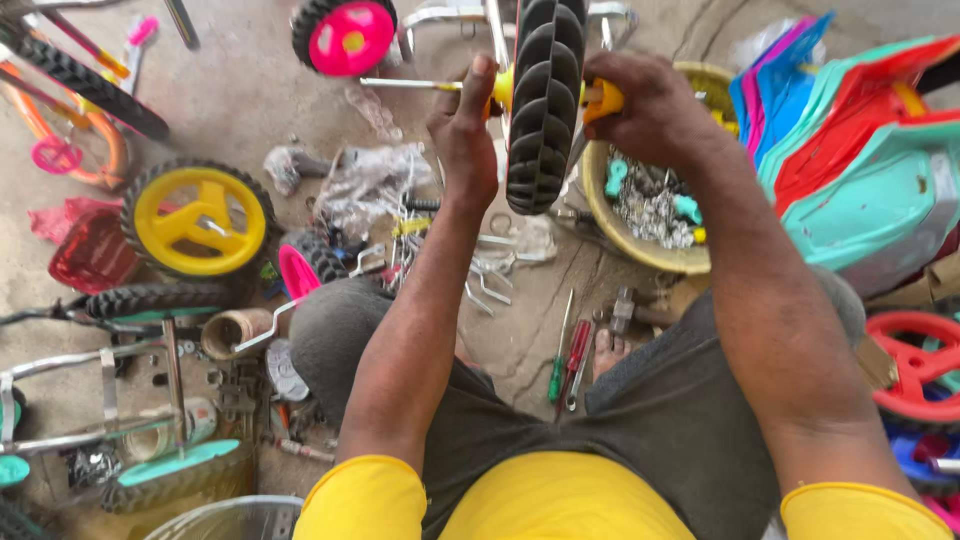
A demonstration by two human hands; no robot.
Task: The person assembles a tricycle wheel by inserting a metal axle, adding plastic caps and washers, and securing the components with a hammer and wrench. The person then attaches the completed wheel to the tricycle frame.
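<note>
Stack of coloured plastic seats (860, 150) at right, yellow bowl (640, 250) of small parts beneath, black ribbed wheel (545, 100) held upright centre, right hand (650, 105) gripping its yellow hub (603, 98), left hand (462, 135) pinching thin axle rod (400, 85)

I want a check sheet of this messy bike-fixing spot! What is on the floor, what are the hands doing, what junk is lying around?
Surface: bare concrete floor, cracked and dusty.
Job's things: black treaded wheel with yellow hub, held up edge-on; a thin metal axle rod sticks out to its left side.
Clutter: yellow-spoked wheel, pink-hubbed wheel, screwdrivers, loose metal brackets, bowl of small parts.
Grippers: left hand grips at the axle side; right hand holds the yellow hub end.
Cables: nothing seen.
Surroundings: stacked coloured plastic seats, red wheel, small bike frames.
</note>
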